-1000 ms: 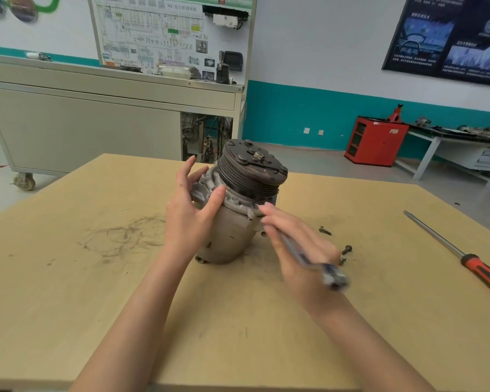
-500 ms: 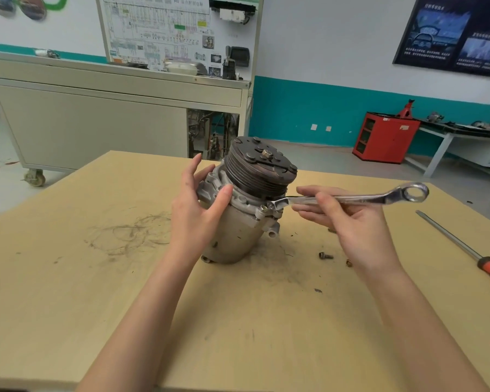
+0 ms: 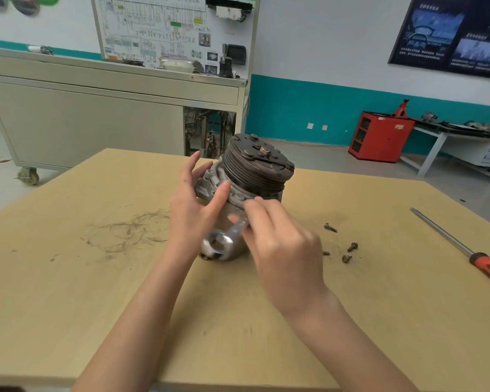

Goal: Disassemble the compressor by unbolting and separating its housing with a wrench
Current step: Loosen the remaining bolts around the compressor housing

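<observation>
Workshop surroundings fill the back: a grey wheeled training cabinet (image 3: 96, 123) under a wiring board, and a red cabinet (image 3: 379, 134) against the teal-banded wall. Nearer, the tan table (image 3: 68, 306) carries everything. The compressor (image 3: 255, 171) stands tilted toward the middle of its far edge, pulley uppermost. The left hand (image 3: 193, 210) cups the housing, thumb pressed across the flange and fingers reaching round the far side. The right hand (image 3: 283, 250) is clenched on the wrench (image 3: 221, 241), which is blurred with motion.

Half a second ago the wrench stuck out toward the right edge, its open end on a flange bolt. Now its ring end points toward the near-left corner, in front of the compressor body. That reads as one full swing on the same bolt; whether the jaw is still seated is hidden behind the fingers.

A red-handled screwdriver (image 3: 461, 249) lies by the right edge. Between it and the compressor lie loose bolts (image 3: 330, 227), so several fasteners look already out. The housing halves remain together.
</observation>
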Motion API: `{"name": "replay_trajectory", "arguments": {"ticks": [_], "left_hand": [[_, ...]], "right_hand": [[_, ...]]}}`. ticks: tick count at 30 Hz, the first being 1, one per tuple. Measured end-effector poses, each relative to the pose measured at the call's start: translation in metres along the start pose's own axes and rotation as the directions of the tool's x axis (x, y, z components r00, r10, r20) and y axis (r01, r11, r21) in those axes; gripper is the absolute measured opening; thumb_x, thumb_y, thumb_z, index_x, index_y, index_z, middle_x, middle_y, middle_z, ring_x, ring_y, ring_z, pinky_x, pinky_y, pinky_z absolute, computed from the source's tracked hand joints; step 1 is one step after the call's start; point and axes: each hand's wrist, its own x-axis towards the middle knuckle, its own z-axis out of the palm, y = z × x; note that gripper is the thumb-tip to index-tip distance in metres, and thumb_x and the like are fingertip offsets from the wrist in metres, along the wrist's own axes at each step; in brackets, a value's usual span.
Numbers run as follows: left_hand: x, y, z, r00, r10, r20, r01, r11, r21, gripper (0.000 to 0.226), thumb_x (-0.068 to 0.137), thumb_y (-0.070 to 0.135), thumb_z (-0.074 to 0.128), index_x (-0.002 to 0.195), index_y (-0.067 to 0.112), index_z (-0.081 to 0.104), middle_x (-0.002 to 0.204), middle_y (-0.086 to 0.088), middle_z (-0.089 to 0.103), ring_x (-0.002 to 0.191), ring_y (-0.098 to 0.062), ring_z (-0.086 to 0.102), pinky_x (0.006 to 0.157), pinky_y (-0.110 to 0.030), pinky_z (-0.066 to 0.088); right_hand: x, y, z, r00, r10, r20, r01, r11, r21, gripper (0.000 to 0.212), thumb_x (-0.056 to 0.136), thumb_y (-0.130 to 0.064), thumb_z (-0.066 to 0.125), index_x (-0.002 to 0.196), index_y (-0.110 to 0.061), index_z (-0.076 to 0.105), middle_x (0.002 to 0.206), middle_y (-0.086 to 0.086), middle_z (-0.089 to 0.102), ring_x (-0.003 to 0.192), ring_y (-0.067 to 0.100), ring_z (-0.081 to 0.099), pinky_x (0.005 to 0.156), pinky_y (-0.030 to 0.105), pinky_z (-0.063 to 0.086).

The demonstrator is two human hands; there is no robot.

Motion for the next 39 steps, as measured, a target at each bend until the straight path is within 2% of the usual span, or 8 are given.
{"name": "replay_trajectory", "arguments": {"ticks": [4,8,11,14,18,27,35,39], "left_hand": [[-0.001,-0.001,0.000,1.000,0.009,-0.014,-0.009,1.000,-0.005,0.068,0.081,0.039,0.062,0.141,0.017,0.038,0.115,0.023,0.054,0.097,0.023,0.051,0.083,0.000,0.037],[-0.004,-0.001,-0.002,1.000,0.011,-0.011,-0.011,1.000,0.006,0.066,0.084,0.037,0.062,0.142,0.018,0.037,0.119,0.018,0.055,0.101,0.022,0.050,0.085,0.002,0.034],[-0.003,-0.001,-0.002,1.000,-0.001,-0.007,0.001,1.000,0.021,0.062,0.089,0.029,0.065,0.143,0.018,0.036,0.122,0.015,0.055,0.102,0.023,0.048,0.086,0.002,0.033],[-0.003,-0.002,-0.001,1.000,-0.005,-0.008,0.005,1.000,0.026,0.062,0.090,0.026,0.065,0.144,0.019,0.035,0.120,0.018,0.054,0.101,0.024,0.048,0.085,0.003,0.033],[-0.003,-0.002,-0.001,1.000,-0.004,-0.017,0.004,1.000,0.030,0.060,0.090,0.023,0.065,0.143,0.018,0.036,0.117,0.020,0.054,0.100,0.024,0.049,0.082,0.004,0.033],[-0.004,0.000,-0.001,1.000,-0.019,0.004,0.019,0.999,0.030,0.061,0.090,0.024,0.065,0.143,0.019,0.036,0.123,0.013,0.056,0.100,0.025,0.049,0.081,0.005,0.032],[-0.003,0.000,-0.001,1.000,-0.015,-0.003,0.016,0.999,0.030,0.060,0.090,0.025,0.066,0.142,0.019,0.036,0.122,0.014,0.055,0.099,0.026,0.048,0.081,0.006,0.032],[-0.004,0.000,0.000,1.000,0.000,-0.010,0.000,1.000,0.023,0.061,0.089,0.025,0.066,0.142,0.019,0.037,0.120,0.017,0.056,0.101,0.024,0.048,0.082,0.004,0.032]], "right_hand": [[-0.008,-0.005,0.011,0.997,0.030,-0.077,-0.034,0.998,-0.054,0.011,0.086,-0.016,0.070,0.082,-0.006,0.072,0.078,0.007,0.069,0.065,0.017,0.068,0.052,0.023,0.052],[-0.036,0.027,0.006,0.984,0.153,-0.091,-0.097,0.888,0.449,0.017,0.091,-0.006,0.058,0.090,0.004,0.072,0.101,0.013,0.071,0.091,0.019,0.069,0.080,0.032,0.056],[-0.042,0.051,0.007,0.898,0.362,0.251,-0.373,0.323,0.870,0.027,0.092,0.002,0.047,0.094,-0.007,0.073,0.110,0.010,0.069,0.106,0.025,0.065,0.089,0.039,0.053],[-0.035,0.071,0.020,0.668,0.353,0.655,-0.481,-0.467,0.742,0.030,0.085,-0.001,0.047,0.081,-0.012,0.075,0.106,0.012,0.071,0.096,0.026,0.069,0.080,0.028,0.055],[-0.024,0.093,0.041,0.580,0.119,0.806,-0.453,-0.775,0.441,0.012,0.070,-0.006,0.075,0.082,-0.006,0.074,0.102,0.014,0.071,0.084,0.023,0.071,0.069,0.026,0.058],[0.004,0.119,0.044,0.585,0.205,0.785,-0.627,-0.499,0.598,0.023,0.084,-0.014,0.054,0.082,-0.005,0.075,0.084,0.014,0.073,0.077,0.022,0.072,0.063,0.021,0.057],[0.024,0.075,-0.005,0.944,0.302,0.132,-0.314,0.706,0.635,0.016,0.090,-0.014,0.060,0.086,-0.004,0.072,0.071,0.004,0.071,0.061,0.016,0.069,0.059,0.029,0.057],[0.024,0.050,-0.007,0.999,0.042,0.000,-0.039,0.935,0.354,0.031,0.090,-0.022,0.055,0.077,0.001,0.071,0.064,0.010,0.067,0.050,0.022,0.062,0.050,0.031,0.047]]}}
